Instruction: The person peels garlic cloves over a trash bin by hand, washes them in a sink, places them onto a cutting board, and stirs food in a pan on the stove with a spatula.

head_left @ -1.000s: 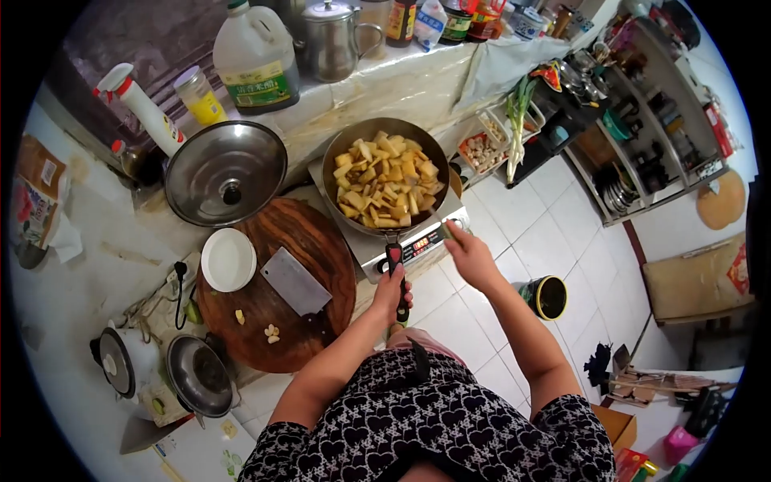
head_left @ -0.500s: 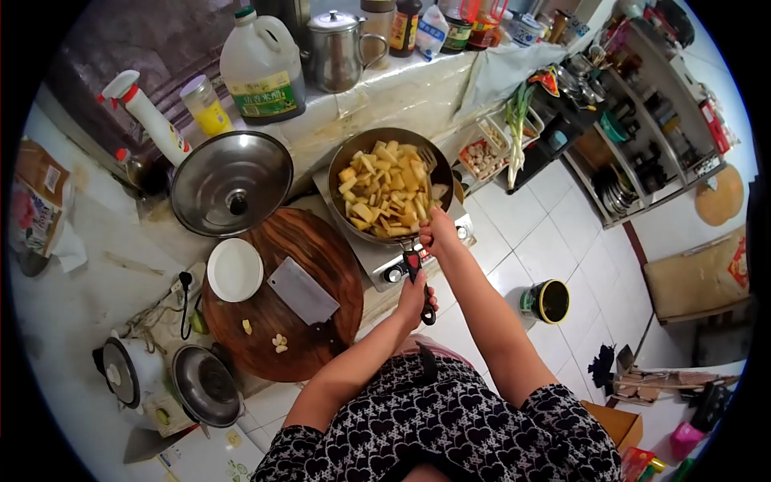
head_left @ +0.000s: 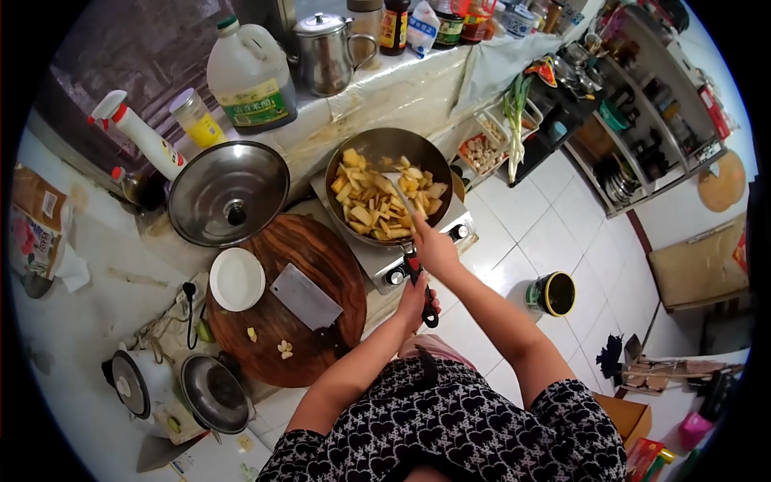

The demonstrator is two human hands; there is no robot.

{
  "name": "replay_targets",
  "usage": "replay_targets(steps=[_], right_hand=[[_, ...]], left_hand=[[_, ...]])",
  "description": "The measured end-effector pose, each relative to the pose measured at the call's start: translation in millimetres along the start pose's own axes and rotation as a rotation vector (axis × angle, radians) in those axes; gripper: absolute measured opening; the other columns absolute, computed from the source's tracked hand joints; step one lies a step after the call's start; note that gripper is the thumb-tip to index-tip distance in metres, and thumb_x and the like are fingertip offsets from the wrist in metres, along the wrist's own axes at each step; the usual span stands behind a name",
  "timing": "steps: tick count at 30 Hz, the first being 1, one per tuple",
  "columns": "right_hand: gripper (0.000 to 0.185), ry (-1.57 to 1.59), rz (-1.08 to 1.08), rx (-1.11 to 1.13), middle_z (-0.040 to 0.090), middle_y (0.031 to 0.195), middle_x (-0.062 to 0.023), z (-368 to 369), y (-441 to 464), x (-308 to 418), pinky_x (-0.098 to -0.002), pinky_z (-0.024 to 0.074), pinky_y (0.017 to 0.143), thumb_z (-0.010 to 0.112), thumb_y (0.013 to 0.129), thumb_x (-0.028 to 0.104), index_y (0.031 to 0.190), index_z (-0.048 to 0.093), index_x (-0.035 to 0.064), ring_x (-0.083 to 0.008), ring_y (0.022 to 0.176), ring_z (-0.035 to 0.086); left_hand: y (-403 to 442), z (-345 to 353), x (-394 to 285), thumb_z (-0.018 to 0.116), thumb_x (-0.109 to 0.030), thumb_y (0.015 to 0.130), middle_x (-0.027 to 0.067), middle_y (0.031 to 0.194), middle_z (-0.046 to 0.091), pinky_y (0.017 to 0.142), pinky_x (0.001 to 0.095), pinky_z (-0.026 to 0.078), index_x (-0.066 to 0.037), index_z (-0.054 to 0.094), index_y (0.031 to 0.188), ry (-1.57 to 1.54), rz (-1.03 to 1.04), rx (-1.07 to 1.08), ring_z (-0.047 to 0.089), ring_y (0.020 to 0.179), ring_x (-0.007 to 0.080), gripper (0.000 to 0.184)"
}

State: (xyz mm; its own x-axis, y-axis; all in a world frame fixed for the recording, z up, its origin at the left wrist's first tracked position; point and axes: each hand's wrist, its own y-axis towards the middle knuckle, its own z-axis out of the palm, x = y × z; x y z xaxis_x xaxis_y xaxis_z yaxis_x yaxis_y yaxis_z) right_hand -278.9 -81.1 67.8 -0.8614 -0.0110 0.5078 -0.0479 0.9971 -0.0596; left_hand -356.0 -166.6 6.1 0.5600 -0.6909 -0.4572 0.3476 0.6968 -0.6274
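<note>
A dark wok [head_left: 434, 155] of yellowish cut pieces [head_left: 369, 201] sits on a silver cooktop [head_left: 376, 263]. My left hand [head_left: 416, 304] is wrapped round the wok's black and red handle [head_left: 430, 315]. Just above it, my right hand [head_left: 436, 251] is closed on a spatula [head_left: 402, 193], whose blade lies among the pieces and is partly hidden by them. To the left, a round wooden board [head_left: 265, 353] holds a cleaver [head_left: 306, 297], a white bowl [head_left: 237, 279] and a few small pale pieces [head_left: 285, 349].
A large metal lid [head_left: 229, 193] rests left of the wok. Bottles, a vinegar jug [head_left: 250, 80] and a metal pot [head_left: 324, 56] line the ledge behind. Scallions [head_left: 516, 120] and a basket [head_left: 482, 149] are at the right; a dark bucket [head_left: 554, 294] stands on the floor.
My right hand has moved left from the pan's right side, with the spatula now nearer its middle. The pieces have shifted. My left hand stays on the handle.
</note>
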Motion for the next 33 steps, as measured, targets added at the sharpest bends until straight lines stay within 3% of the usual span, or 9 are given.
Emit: replay_targets(steps=[4,8,10,11,16,18,22,30,33], right_hand=[[0.047,0.051,-0.031,-0.039,0.061,0.071,-0.0214,-8,-45,0,-0.0448,0.0474,0.056,0.048,0.087,0.022,0.132,0.040,0.0128,-0.0370,0.060,0.060],[0.051,0.603,0.299,0.035,0.059,0.065,-0.0116,-17,-71,8,-0.0312,0.0446,0.047,0.047,0.089,0.020,0.137,0.034,0.0119,-0.0196,0.049,0.054],[0.052,0.960,0.306,-0.188,0.056,0.067,-0.0073,-14,-70,24,-0.0300,0.0410,0.042,0.045,0.090,0.019,0.139,0.029,0.0099,-0.0158,0.047,0.049],[0.057,1.230,0.542,-0.089,0.040,0.063,0.0000,-33,-75,44,-0.0248,0.0319,0.037,0.041,0.093,0.016,0.144,0.015,0.0148,-0.0088,0.041,0.035],[0.054,1.408,0.717,-0.212,0.041,0.070,-0.0015,-1,-33,50,-0.0265,0.0304,0.037,0.039,0.094,0.018,0.143,0.015,0.0214,-0.0115,0.045,0.036],[0.059,1.601,0.797,-0.202,0.037,0.061,-0.0020,14,-11,43,-0.0272,0.0295,0.037,0.037,0.091,0.016,0.144,0.010,0.0219,-0.0127,0.043,0.033],[0.034,1.828,0.864,0.038,0.041,0.068,-0.0018,22,25,14,-0.0227,0.0222,0.036,0.037,0.093,0.020,0.126,0.033,0.0283,-0.0093,0.042,0.029],[0.043,1.574,0.811,0.363,0.042,0.070,-0.0010,18,66,-20,-0.0198,0.0190,0.037,0.042,0.094,0.028,0.135,0.030,0.0317,-0.0071,0.043,0.028],[0.046,0.971,0.419,0.198,0.058,0.077,-0.0096,35,71,-17,-0.0352,0.0387,0.046,0.047,0.091,0.026,0.135,0.037,0.0234,-0.0218,0.052,0.051]], left_hand=[[1,-2,-4,0.044,-0.034,0.094,0.0028,0.068,0.046,0.045,0.0339,0.045,-0.012,0.036,0.099,0.072,0.055,0.149,0.048,0.050,0.0155,0.025],[-3,6,-5,0.041,-0.030,0.095,0.0034,0.069,0.046,0.044,0.0339,0.044,-0.011,0.037,0.100,0.063,0.027,0.042,0.046,0.047,0.0155,0.021],[4,3,0,0.040,-0.029,0.096,0.0030,0.070,0.048,0.046,0.0322,0.043,-0.010,0.038,0.102,0.059,0.052,-0.006,0.046,0.050,0.0150,0.020],[14,-7,7,0.037,-0.030,0.097,0.0029,0.085,0.053,0.059,0.0319,0.047,-0.011,0.041,0.109,0.042,0.069,0.037,0.054,0.068,0.0157,0.023],[3,0,2,0.037,-0.045,0.095,-0.0013,0.114,0.050,0.087,0.0313,0.039,-0.016,0.042,0.120,0.001,0.072,0.061,0.047,0.106,0.0134,0.039],[5,-2,0,0.036,-0.044,0.095,-0.0001,0.098,0.054,0.073,0.0312,0.045,-0.019,0.043,0.113,0.125,0.104,0.088,0.054,0.087,0.0135,0.032],[-1,-4,-2,0.040,-0.039,0.095,0.0028,0.068,0.046,0.046,0.0331,0.042,-0.012,0.040,0.105,0.041,0.011,0.033,0.045,0.050,0.0143,0.029],[-5,-4,-6,0.042,-0.037,0.095,0.0054,0.072,0.047,0.053,0.0355,0.045,-0.009,0.034,0.103,0.023,-0.030,0.028,0.048,0.056,0.0173,0.030],[-4,-7,-3,0.043,-0.037,0.095,0.0055,0.072,0.047,0.053,0.0360,0.045,-0.009,0.034,0.102,0.011,0.000,0.057,0.048,0.056,0.0172,0.031]])
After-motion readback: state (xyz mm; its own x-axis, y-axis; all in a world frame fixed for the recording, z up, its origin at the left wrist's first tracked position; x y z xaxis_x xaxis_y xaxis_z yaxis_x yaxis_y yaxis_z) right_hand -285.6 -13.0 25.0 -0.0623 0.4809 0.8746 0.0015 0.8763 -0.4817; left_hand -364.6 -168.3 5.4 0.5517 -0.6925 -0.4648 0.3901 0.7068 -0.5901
